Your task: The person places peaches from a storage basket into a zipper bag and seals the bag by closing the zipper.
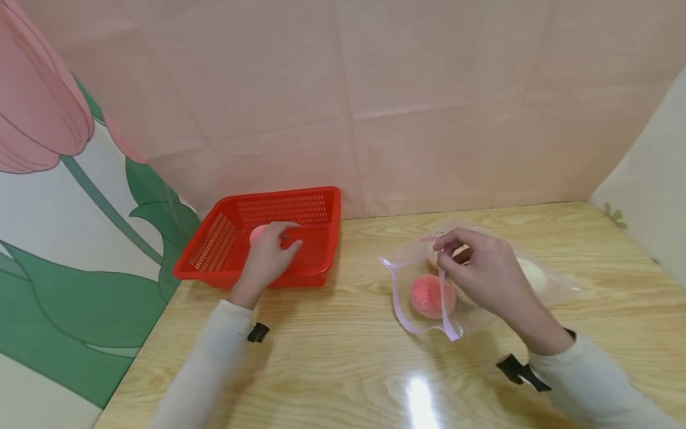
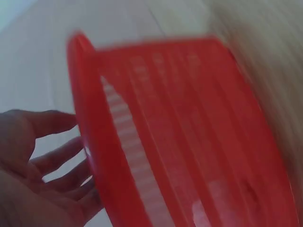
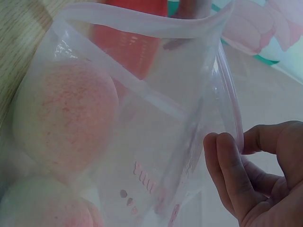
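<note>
My right hand [image 1: 485,268] pinches the rim of a clear zip bag [image 3: 156,132], whose mouth gapes toward the left. Inside the bag sit a pink, peach-like fruit [image 1: 429,296], a pale one [image 1: 530,275] and an orange-toned one partly behind my fingers. Over the near side of a red plastic basket [image 1: 334,238], my left hand [image 1: 270,250] hovers with fingers loosely bent and nothing between them. Within the basket lies another pink round fruit [image 1: 257,233], half hidden by that hand. In the left wrist view, the basket's rim [image 2: 90,156] stands beside the fingers.
Both things rest on a wood-grain table [image 1: 321,363], the basket at the back left and the bag to the right. A pinkish covered wall [image 1: 429,107] rises behind the table. At the left is a panel with painted tulips [image 1: 107,238].
</note>
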Action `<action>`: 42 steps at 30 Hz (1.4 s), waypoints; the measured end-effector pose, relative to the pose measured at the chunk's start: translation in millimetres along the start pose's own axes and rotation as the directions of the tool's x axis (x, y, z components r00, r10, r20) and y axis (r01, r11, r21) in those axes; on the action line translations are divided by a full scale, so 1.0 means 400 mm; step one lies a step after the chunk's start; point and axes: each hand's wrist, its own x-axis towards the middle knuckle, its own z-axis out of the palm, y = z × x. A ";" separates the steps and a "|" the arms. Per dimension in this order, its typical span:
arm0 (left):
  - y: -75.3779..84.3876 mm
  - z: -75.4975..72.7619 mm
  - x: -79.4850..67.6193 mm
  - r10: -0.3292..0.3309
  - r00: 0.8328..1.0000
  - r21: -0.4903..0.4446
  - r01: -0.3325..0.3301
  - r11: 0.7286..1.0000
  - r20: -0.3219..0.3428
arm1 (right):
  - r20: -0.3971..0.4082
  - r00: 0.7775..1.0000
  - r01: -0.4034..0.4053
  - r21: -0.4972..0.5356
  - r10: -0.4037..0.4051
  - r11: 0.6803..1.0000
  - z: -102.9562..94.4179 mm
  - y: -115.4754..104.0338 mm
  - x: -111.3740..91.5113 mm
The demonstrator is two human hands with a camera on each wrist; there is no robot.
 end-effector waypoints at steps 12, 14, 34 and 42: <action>-0.167 -0.054 0.076 -0.151 0.980 0.136 0.134 0.982 0.129 | 0.014 1.000 -0.013 0.016 0.013 1.000 0.002 0.005 0.001; -0.189 -0.058 0.090 -0.152 0.977 0.164 0.127 0.978 0.148 | 0.014 1.000 -0.015 0.023 0.015 1.000 0.003 0.006 0.002; -0.272 -0.026 0.127 -0.129 0.944 0.200 0.069 0.977 0.304 | 0.020 0.999 -0.026 0.022 0.026 0.999 0.007 0.005 -0.001; -0.273 -0.025 0.126 -0.144 0.957 0.263 0.075 0.962 0.251 | 0.005 1.000 -0.009 0.023 0.009 1.000 0.008 0.006 0.001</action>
